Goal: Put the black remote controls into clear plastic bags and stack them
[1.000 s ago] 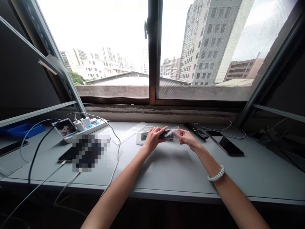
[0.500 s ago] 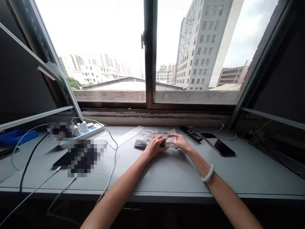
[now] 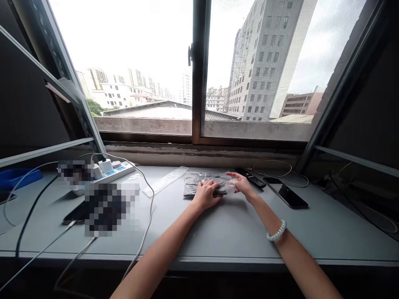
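A dark flat item (image 3: 190,190) in a clear, crinkled plastic bag (image 3: 195,177) lies on the desk in front of me; its kind cannot be made out. Over its middle rests my left hand (image 3: 206,194), fingers across the top and thumb along the near edge, holding it down. My right hand (image 3: 241,185) pinches the bag's loose clear end (image 3: 230,185) at the right, its index finger stretched to the left. A pale coiled band (image 3: 277,231) circles my right wrist.
A remote control (image 3: 254,178) and a phone (image 3: 286,192) lie to the right. Left of the packet is a clear plastic sleeve (image 3: 165,181). A power strip (image 3: 120,170), white cables (image 3: 151,211) and a blue tray (image 3: 18,177) occupy the left side. The window stands behind.
The packet and my left hand have shifted slightly right. My right hand has moved a little right, drawing the bag's end, with its index finger now more extended.
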A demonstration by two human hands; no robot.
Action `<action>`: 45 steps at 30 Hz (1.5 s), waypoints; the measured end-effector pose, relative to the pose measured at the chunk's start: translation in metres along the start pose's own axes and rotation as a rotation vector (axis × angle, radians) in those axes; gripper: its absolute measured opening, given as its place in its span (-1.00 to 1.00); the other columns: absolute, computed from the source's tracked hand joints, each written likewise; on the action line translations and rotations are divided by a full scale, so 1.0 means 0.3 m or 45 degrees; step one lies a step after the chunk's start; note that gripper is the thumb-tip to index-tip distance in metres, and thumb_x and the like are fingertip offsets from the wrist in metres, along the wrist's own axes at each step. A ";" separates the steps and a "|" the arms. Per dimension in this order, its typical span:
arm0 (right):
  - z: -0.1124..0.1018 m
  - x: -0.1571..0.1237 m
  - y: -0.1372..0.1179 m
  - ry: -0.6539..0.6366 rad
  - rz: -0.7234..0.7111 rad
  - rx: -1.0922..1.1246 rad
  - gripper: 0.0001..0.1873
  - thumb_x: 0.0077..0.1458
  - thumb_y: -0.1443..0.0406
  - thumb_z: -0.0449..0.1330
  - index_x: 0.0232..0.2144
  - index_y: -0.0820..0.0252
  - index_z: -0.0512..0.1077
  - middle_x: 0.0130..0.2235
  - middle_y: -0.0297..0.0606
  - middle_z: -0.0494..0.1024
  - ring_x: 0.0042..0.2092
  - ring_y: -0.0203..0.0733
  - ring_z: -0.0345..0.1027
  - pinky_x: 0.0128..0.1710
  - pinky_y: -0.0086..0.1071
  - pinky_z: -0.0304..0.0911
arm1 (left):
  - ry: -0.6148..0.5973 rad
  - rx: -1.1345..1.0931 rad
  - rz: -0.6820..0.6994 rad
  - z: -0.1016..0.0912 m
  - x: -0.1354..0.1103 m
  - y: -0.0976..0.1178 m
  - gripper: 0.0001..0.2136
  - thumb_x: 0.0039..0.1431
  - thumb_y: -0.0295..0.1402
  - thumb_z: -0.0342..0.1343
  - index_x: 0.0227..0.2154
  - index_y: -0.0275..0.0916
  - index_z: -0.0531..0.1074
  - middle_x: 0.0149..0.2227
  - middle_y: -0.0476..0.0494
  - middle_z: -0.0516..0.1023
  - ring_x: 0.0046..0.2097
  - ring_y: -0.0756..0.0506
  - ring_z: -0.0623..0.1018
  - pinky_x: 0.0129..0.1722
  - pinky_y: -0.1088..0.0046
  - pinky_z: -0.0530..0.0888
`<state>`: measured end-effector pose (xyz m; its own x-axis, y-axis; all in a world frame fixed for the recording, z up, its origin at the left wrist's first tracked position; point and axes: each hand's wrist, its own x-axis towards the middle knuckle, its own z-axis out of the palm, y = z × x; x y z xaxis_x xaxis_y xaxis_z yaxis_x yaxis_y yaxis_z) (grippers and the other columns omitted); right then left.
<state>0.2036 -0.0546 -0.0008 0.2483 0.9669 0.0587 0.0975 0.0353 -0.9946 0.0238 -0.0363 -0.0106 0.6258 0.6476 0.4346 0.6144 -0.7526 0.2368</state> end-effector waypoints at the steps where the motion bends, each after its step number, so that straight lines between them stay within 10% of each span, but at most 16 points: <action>1: -0.002 0.000 0.000 0.019 -0.006 0.010 -0.49 -0.29 0.33 0.16 -0.15 0.23 0.39 -0.66 -0.46 0.30 -0.65 -0.42 0.04 -0.67 -0.51 0.05 | 0.001 0.001 -0.017 0.001 0.000 0.001 -0.61 0.02 -0.24 0.12 -0.05 -0.17 0.35 -0.16 -0.16 0.45 -0.07 -0.22 0.42 -0.09 0.17 0.28; 16: 0.008 -0.007 0.009 0.154 0.013 -0.060 -0.63 -0.02 0.09 0.03 -0.25 0.16 0.43 -0.68 -0.42 0.16 -0.64 -0.34 0.07 -0.68 -0.44 0.12 | 0.034 0.069 -0.055 0.014 -0.001 -0.028 -0.64 -0.01 -0.13 0.17 -0.14 -0.15 0.41 -0.20 -0.12 0.44 -0.13 -0.19 0.43 -0.07 0.18 0.26; 35: 0.037 -0.042 -0.003 -0.190 -0.132 -0.164 -0.46 -0.19 -0.05 0.24 -0.32 0.29 0.53 -0.68 -0.39 0.30 -0.65 -0.42 0.11 -0.63 -0.48 0.10 | 0.220 0.097 0.024 -0.021 0.003 -0.050 -0.58 0.01 -0.13 0.17 -0.06 -0.13 0.35 -0.17 -0.09 0.42 -0.10 -0.14 0.42 -0.06 0.31 0.27; 45: 0.047 -0.020 0.031 -0.051 -0.183 -0.288 -0.44 -0.23 -0.13 0.20 -0.50 0.29 0.49 -0.64 -0.30 0.41 -0.66 -0.34 0.19 -0.63 -0.43 0.10 | 0.160 0.040 0.018 -0.004 0.009 -0.037 -0.50 0.03 -0.05 0.12 0.01 -0.17 0.27 -0.13 -0.12 0.41 -0.06 -0.15 0.40 -0.04 0.29 0.26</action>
<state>0.1894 -0.0564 -0.0118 0.1785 0.9655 0.1898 0.3427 0.1198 -0.9318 0.0180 -0.0263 -0.0112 0.5706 0.6154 0.5438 0.6220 -0.7562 0.2030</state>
